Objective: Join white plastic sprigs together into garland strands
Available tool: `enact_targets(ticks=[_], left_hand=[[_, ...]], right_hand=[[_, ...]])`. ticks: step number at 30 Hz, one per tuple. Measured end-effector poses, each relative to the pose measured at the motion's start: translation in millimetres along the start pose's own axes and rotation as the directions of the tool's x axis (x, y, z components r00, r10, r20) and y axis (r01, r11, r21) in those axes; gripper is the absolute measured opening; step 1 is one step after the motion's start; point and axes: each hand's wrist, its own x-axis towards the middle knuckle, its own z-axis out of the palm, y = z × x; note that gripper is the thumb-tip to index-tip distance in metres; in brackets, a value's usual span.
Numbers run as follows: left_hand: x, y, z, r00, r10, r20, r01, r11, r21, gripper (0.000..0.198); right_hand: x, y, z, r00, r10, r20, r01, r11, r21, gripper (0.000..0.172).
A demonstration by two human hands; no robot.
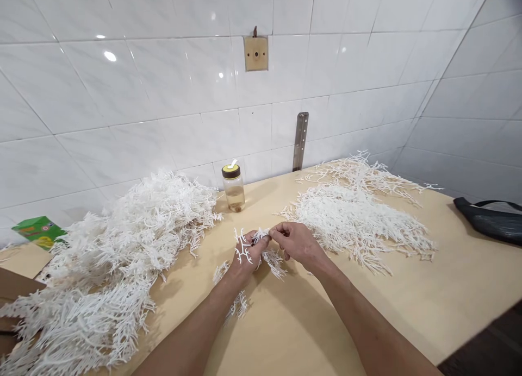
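White branching plastic sprigs (272, 263) are bunched in my left hand (247, 256), whose fingers are closed round them above the table's middle. One flat forked piece (243, 246) lies across the back of that hand. My right hand (297, 244) pinches the tip of a white sprig just beside the left thumb. Below the left wrist, more white sprigs (237, 305) show, partly covered by the forearm. Parts of the bunch inside the left palm are hidden.
A large heap of white sprigs (122, 262) covers the table's left side; a flatter pile (359, 218) lies right. Behind stand a lidded jar (235, 194) with liquid and a metal strip (300, 142). A green box (39, 230) is far left, a black bag (489, 218) far right.
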Motion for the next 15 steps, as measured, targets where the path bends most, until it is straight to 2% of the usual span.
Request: enact_targets(ticks=[6, 12, 15], left_hand=[[-1, 3, 0.4, 1.0, -0.017, -0.017, 0.017, 1.0, 0.018, 0.034], [-1, 3, 2.3, 0.999, -0.048, 0.0, 0.048, 0.998, -0.039, 0.035], [-1, 1, 4.9, 0.999, -0.045, -0.018, 0.044, 0.997, -0.065, 0.035]], right_hand=[[0, 0, 2, 0.994, -0.086, -0.064, 0.076, 0.986, -0.148, 0.016], [-1, -1, 9, 0.984, -0.11, -0.142, 0.065, 0.955, -0.289, 0.008], [-1, 2, 20, 0.958, -0.219, -0.186, 0.119, 0.891, -0.438, 0.01]])
